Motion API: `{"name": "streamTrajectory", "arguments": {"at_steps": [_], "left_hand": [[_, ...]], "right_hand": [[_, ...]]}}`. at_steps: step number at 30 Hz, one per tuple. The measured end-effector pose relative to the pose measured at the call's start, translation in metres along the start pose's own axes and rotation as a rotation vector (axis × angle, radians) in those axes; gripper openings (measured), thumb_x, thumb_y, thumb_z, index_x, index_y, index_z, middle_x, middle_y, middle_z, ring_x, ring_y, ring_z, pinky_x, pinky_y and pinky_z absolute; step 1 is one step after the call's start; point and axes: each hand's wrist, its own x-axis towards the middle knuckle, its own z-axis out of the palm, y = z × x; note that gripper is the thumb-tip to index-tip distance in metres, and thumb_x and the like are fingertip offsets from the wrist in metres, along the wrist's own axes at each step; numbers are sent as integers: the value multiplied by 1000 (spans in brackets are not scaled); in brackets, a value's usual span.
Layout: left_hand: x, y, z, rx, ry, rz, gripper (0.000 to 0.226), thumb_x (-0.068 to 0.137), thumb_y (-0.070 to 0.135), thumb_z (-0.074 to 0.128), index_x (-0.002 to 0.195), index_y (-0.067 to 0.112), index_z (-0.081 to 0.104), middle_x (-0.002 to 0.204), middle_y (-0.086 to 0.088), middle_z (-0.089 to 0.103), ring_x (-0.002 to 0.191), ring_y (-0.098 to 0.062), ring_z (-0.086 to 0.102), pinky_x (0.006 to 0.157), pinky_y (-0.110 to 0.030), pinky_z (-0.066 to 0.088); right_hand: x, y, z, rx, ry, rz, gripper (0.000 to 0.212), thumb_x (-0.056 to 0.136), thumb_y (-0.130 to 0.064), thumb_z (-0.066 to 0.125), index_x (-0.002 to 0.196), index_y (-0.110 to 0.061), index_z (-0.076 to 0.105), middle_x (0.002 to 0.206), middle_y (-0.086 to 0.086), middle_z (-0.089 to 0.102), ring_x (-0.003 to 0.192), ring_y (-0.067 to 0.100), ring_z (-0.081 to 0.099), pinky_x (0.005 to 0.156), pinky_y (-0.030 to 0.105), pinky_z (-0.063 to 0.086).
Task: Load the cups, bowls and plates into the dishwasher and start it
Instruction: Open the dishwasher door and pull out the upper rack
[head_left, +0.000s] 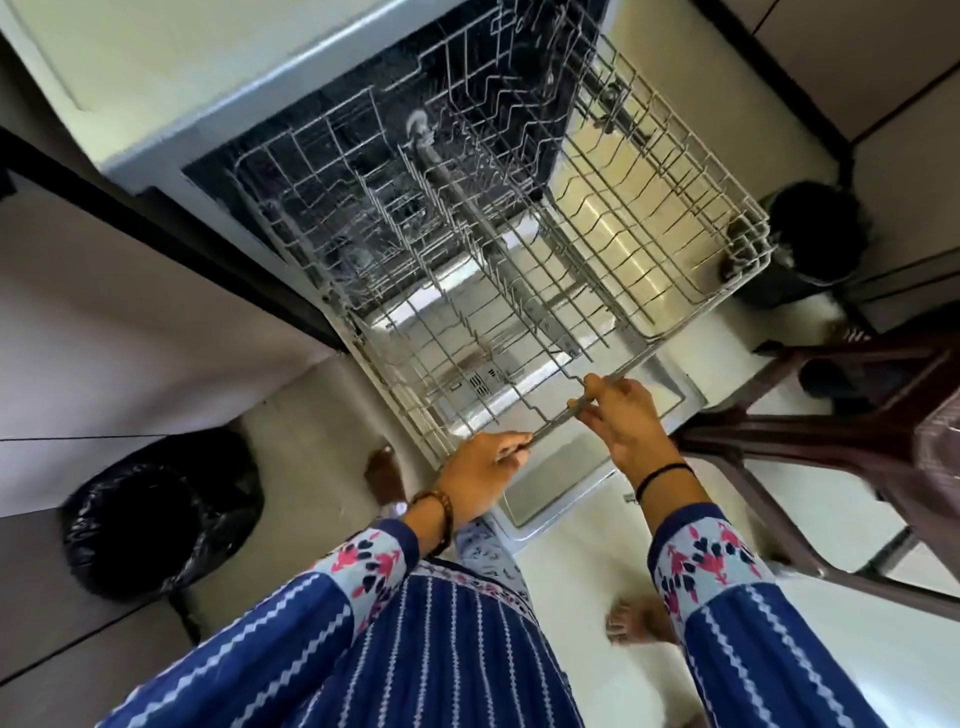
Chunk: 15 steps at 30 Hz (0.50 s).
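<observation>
The dishwasher stands open with its door folded down flat below me. A grey wire upper rack is pulled out over the door, and its front rail is nearest me. My left hand grips that rail at its left end. My right hand grips the same rail further right. The lower rack is also out, to the right and beneath. Both racks hold no dishes. No cups, bowls or plates are in view.
A bin with a black bag stands on the floor at the left. A dark wooden stool stands close on the right of the door. Another dark bin sits at the far right. Cabinet fronts run along the left.
</observation>
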Motion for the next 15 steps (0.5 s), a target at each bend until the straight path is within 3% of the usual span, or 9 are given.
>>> {"name": "streamTrajectory", "arguments": {"at_steps": [3,8,12,15], "left_hand": [[-2,-7,1,-2,-49,-17,37,101,29,51,135,20,57,125,-1,64,102,-4,53,75,-5,40],[-13,-15,15,-22,-114,-71,38,99,30,53,136,21,57,127,-1,64,111,-9,57,94,-19,45],[-10,-2,26,-32,-125,-91,32,100,23,51,131,16,58,126,-4,63,108,-11,55,86,-17,42],[-7,6,26,-16,-145,-125,33,100,22,52,132,17,57,128,0,60,114,-12,54,91,-19,42]], "right_hand": [[-9,9,-4,-48,28,-8,35,95,-5,63,125,-3,45,100,12,57,90,29,64,82,35,61],[-19,25,-22,-61,63,-1,25,95,-4,63,114,-6,47,91,10,57,87,30,62,87,40,58],[-12,18,-30,-208,99,-31,23,93,-6,65,110,-5,50,90,12,62,87,30,68,88,42,59],[-12,15,-33,-383,148,-48,24,89,-17,71,105,-5,57,93,14,68,86,27,71,84,40,61]]}}
